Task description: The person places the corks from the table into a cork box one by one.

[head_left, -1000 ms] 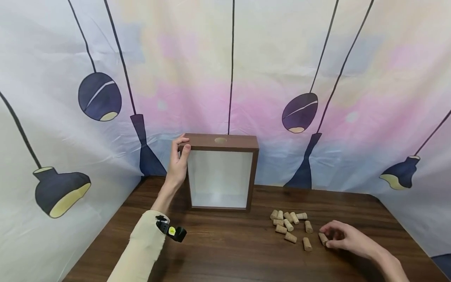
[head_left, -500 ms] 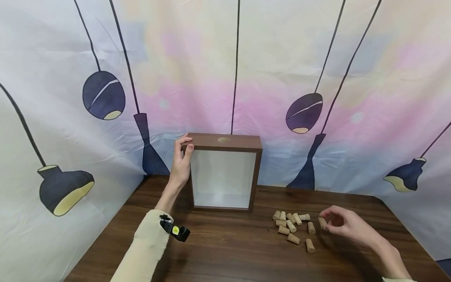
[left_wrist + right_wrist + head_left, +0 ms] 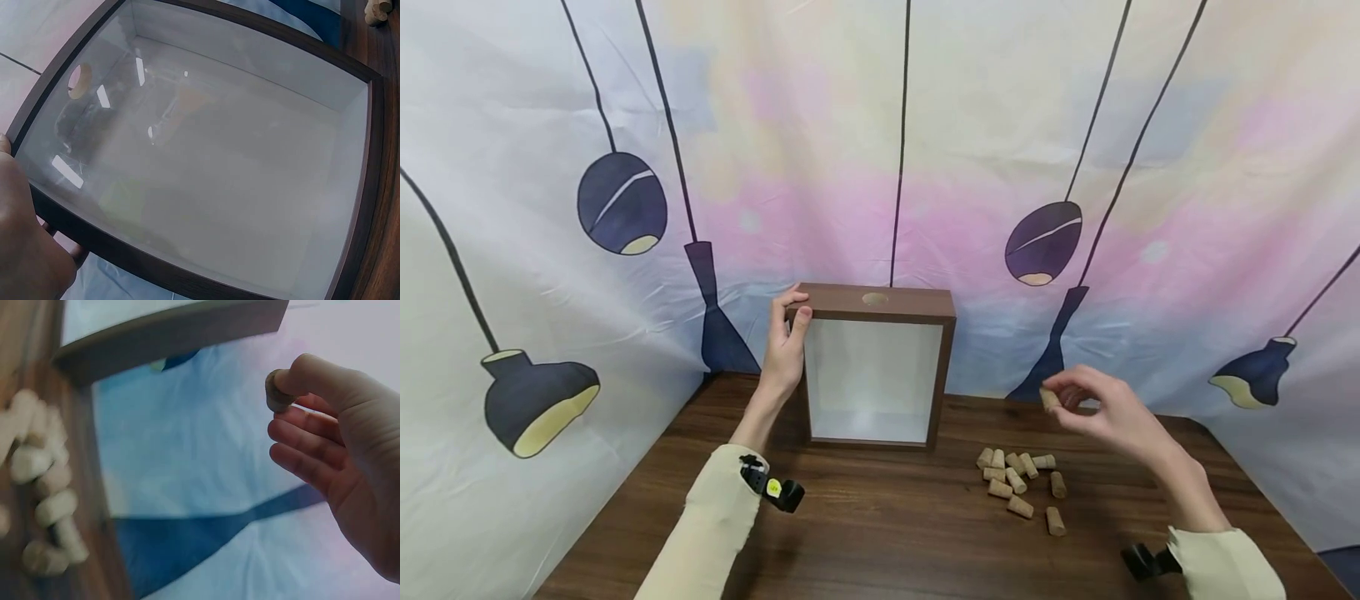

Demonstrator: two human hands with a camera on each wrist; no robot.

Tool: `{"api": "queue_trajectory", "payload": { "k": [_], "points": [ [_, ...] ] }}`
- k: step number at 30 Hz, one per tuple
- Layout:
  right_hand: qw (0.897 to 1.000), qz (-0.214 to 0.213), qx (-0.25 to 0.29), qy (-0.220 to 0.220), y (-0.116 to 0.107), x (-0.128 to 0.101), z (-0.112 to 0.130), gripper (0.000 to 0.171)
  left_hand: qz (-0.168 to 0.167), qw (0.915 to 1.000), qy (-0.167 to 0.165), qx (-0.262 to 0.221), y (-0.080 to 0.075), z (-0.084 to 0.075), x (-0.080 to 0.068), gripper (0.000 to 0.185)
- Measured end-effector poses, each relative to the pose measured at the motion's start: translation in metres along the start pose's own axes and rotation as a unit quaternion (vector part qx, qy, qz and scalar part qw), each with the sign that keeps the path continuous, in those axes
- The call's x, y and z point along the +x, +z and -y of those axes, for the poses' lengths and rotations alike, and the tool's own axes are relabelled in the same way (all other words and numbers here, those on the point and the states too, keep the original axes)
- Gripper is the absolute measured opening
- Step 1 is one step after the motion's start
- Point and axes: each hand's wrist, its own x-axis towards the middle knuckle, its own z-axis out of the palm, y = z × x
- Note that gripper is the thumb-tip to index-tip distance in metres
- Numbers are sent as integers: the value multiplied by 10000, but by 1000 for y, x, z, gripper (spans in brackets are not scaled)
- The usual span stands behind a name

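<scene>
From the head view, our right hand (image 3: 1108,412) has risen off the counter (image 3: 880,533) with one cork (image 3: 1049,398) pinched at its fingertips, leaving the loose cork pile (image 3: 1018,483) below; it now hangs well right of the shadow box (image 3: 872,367), whose top hole (image 3: 875,298) sits open. Our left hand (image 3: 785,350) still grips the frame's upper left corner. The left wrist view shows smooth reflective glass (image 3: 200,169) inside dark wood. The right wrist view shows the stubby, grainy cork (image 3: 276,394) between thumb and fingers.

table (image 3: 880,542): dark wood | backdrop (image 3: 970,125): lamp-print cloth
</scene>
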Motion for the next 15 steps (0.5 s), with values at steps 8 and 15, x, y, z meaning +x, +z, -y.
{"api": "queue_trajectory", "payload": {
  "k": [8, 15],
  "points": [
    [9996, -121, -91, -247, -7, 44, 29, 35, -22, 10000, 12, -25, 1, 1, 0, 30],
    [9993, -117, -18, -367, -9, 78, 49, 29, -29, 9999, 38, -94, 2, 0, 1, 31]
  ]
}}
